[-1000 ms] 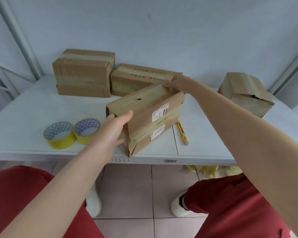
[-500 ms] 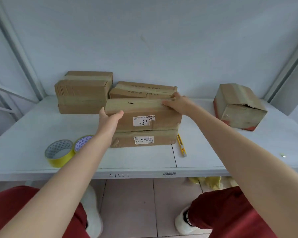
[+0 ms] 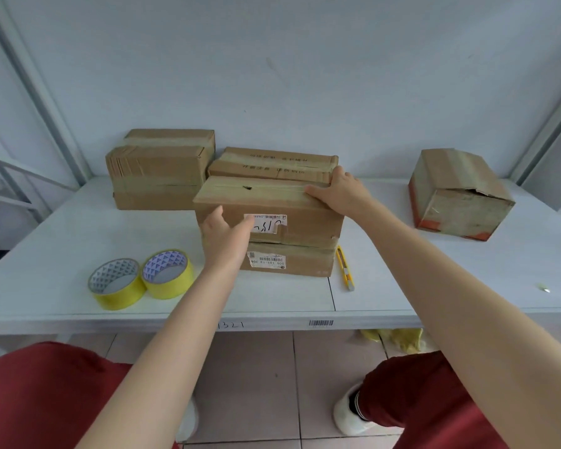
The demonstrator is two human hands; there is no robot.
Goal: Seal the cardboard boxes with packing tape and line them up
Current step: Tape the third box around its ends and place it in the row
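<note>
A brown cardboard box (image 3: 300,230) with two white labels on its front stands upright near the middle of the white table (image 3: 55,241). Tape runs along its top. My left hand (image 3: 224,236) lies with relaxed fingers against the box's front left face. My right hand (image 3: 340,191) holds the top right corner, fingers bent over the far edge and thumb on the taped top. Two yellow tape rolls (image 3: 117,285) (image 3: 168,274) sit side by side to the left of the box, near the front edge.
A yellow utility knife (image 3: 345,268) lies just right of the box. Two taped boxes stand at the back: a tall one (image 3: 157,171) on the left and a flat one (image 3: 272,163) directly behind the held box. Another worn box (image 3: 457,196) sits at the far right.
The box has been turned from a slanted, tilted pose to stand square and pushed back toward the flat box. My left hand slid from its left end to its front face.
</note>
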